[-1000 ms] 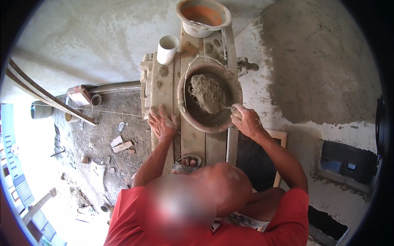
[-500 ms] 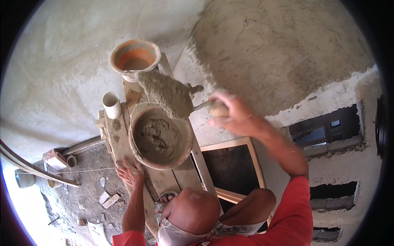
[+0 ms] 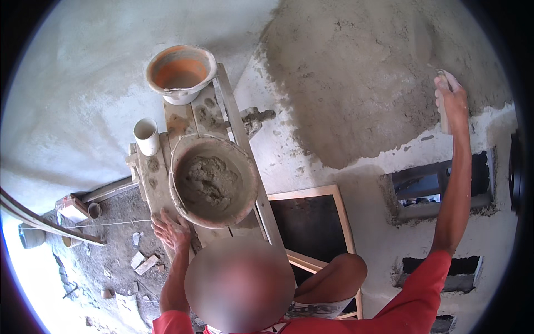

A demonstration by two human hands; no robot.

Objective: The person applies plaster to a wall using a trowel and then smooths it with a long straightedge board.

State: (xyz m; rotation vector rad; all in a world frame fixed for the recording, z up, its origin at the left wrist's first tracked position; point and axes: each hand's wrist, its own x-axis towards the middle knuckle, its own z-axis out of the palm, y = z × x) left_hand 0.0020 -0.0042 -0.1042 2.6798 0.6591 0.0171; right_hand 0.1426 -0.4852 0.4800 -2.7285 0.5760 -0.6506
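My right hand [image 3: 451, 100] grips a trowel by its pale handle [image 3: 444, 119], arm stretched up to a rough grey patch of fresh plaster [image 3: 345, 83] on the wall; the blade is hard to distinguish against it. My left hand [image 3: 171, 229] rests with fingers apart on the edge of a stained wooden plank platform [image 3: 153, 183]. Beside it stands a bucket [image 3: 245, 183] with a wire handle, partly full of grey mortar [image 3: 208, 181].
An orange-lined white bucket [image 3: 178, 94] and a white cylindrical container [image 3: 146, 139] stand on the planks. A wood-framed dark panel [image 3: 306, 222] is below right, beside rough wall openings [image 3: 414, 186]. Debris [image 3: 146, 264] and leaning boards [image 3: 50, 220] lie left.
My right hand has lifted a trowel load of mortar from the bucket and moved it up and right to the wall. My left hand stays on the planks; the view has shifted.
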